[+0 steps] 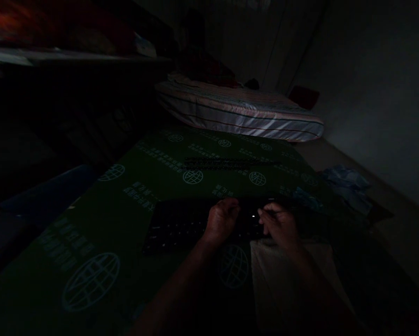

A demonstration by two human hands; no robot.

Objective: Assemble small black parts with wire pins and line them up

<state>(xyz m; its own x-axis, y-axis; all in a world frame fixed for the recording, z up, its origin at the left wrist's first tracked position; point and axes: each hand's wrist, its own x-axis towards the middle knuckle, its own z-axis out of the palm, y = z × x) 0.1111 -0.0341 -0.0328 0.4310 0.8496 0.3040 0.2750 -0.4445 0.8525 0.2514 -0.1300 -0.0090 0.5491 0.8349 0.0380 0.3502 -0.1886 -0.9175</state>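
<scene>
A black keyboard (177, 226) lies on the green printed sheet, dim in the low light. My left hand (223, 218) is over its middle, fingers curled closed; whatever they hold, if anything, is hidden. To the right, my right hand (280, 224) is above the keyboard's right part, with thumb and fingers pinched together. What sits in that pinch is too dark to make out. A small bright spot shows on the keyboard between both hands. Under my right wrist lies a pale cloth (282, 284), touching the keyboard's near edge.
The green sheet (125, 224) bears white globe prints. Dark narrow strips (226, 163) lie beyond the keyboard, with a small bluish crumpled thing (307, 199) at right. Further back is a striped mattress (244, 112). Crumpled fabric (349, 184) is on the floor; a shelf (90, 58) stands left.
</scene>
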